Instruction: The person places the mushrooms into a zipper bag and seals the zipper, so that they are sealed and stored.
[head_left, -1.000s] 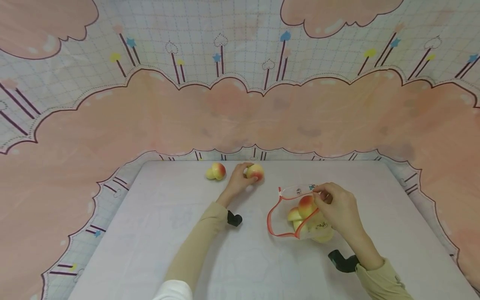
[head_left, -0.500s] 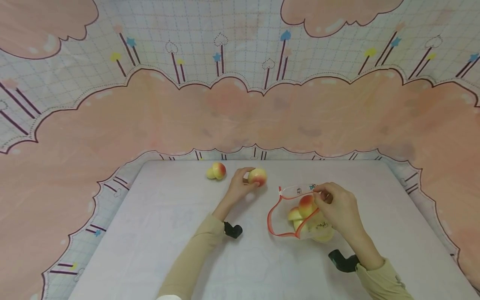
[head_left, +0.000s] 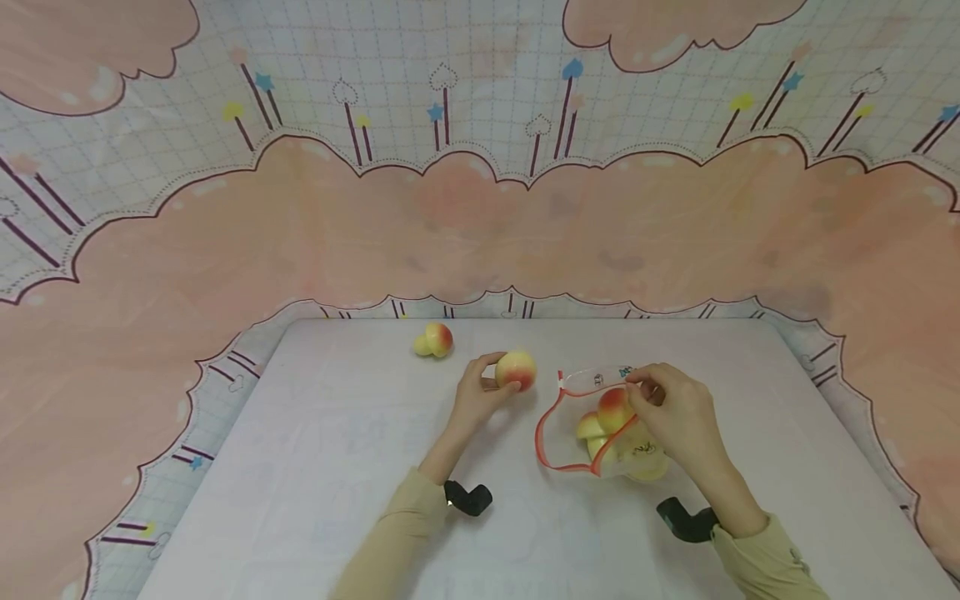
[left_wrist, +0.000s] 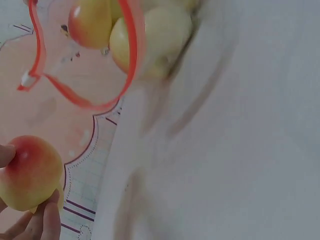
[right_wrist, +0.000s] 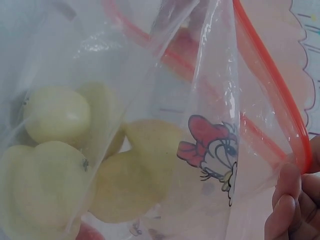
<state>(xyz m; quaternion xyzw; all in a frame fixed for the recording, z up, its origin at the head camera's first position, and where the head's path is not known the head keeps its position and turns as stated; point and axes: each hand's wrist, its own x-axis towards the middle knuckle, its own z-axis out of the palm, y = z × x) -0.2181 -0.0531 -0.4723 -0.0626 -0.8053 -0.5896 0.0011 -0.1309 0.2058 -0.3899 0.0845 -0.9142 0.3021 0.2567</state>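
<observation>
My left hand (head_left: 476,396) grips a round peach-like fruit (head_left: 516,371), yellow with a red blush, between thumb and fingers. In the left wrist view the same fruit (left_wrist: 31,172) shows at the lower left, a bit of yellow behind it. My right hand (head_left: 678,412) pinches the rim of a clear zipper bag (head_left: 562,429) with a red zip edge. The bag's mouth stands open towards the left hand. Several yellow and reddish fruits (right_wrist: 57,115) lie inside it, seen through the plastic, which bears a cartoon print (right_wrist: 212,152).
Another yellow-and-red fruit (head_left: 435,340) with yellow lobes lies near the far edge of the white table (head_left: 337,467). A cloud-patterned cloth (head_left: 480,225) hangs behind. Black wrist mounts (head_left: 468,498) stick out beside both wrists.
My left hand has drawn the fruit away from the far edge, towards me and slightly right, nearer the bag. The right hand and bag have stayed put.
</observation>
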